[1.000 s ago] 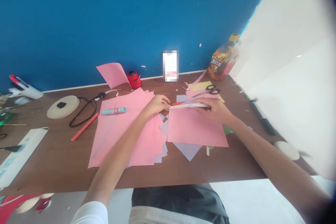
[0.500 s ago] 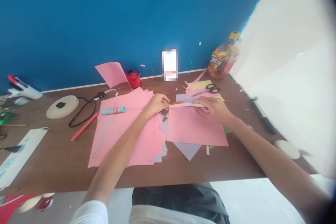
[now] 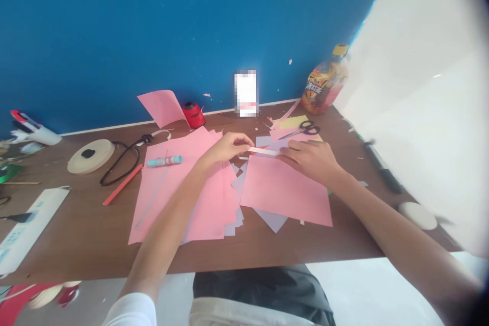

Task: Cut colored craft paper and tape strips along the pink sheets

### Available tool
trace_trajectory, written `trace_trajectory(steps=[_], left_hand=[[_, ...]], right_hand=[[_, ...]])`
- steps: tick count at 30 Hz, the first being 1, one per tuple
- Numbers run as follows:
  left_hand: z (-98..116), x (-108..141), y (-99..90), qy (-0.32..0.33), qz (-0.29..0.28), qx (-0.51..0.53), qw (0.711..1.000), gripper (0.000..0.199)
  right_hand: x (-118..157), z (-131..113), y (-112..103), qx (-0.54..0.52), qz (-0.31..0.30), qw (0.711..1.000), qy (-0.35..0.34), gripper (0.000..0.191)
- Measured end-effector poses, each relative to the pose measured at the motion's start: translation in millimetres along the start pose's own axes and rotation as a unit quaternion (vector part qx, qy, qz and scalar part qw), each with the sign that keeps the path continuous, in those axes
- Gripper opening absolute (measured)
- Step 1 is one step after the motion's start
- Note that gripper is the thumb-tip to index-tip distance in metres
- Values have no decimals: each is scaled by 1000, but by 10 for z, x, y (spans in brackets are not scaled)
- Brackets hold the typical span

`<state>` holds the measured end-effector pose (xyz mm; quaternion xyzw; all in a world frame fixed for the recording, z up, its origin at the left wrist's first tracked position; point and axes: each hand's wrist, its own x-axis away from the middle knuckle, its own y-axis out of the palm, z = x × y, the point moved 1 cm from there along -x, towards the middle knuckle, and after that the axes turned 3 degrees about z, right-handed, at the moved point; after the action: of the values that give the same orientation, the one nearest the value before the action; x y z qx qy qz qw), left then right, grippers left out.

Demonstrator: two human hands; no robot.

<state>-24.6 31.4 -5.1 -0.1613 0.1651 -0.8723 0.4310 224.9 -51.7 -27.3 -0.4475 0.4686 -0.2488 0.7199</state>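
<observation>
Crosswise between the hands, a narrow white strip (image 3: 263, 151) runs left to right along the far edge of a pink paper sheet (image 3: 286, 188); the left hand (image 3: 228, 147) pinches its left end, the right hand (image 3: 314, 160), fingers curled, its right.

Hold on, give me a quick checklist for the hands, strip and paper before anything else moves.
1. Left hand at one end of the white strip: ok.
2. Right hand at the strip's other end: ok.
3. Strip lined up with the far edge of the pink sheet below it: cannot tell, the fingers cover part of both.
4. Nothing under the pink sheet: not ok, purple paper sticks out from beneath its near edge.
5. Scissors out of both hands: ok, they lie just beyond the right hand.
6. Bottle capped: ok.
</observation>
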Motion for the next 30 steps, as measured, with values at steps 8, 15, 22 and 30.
trace_trajectory(steps=[8,15,22,30], left_hand=[[80,37,14,8,26,31,999,19],[105,49,3,28,56,17,998,19],[-35,-38,25,10,67,-1,998,25],[-127,-63,52,40,15,-60,997,24]], right_hand=[[8,-51,38,54,-35,997,-37,27],[-9,-54,-6,29,-44,998,30,31],[8,-23,-7,49,-54,997,-9,32],[17,-13,-58,71,-79,992,-72,29]])
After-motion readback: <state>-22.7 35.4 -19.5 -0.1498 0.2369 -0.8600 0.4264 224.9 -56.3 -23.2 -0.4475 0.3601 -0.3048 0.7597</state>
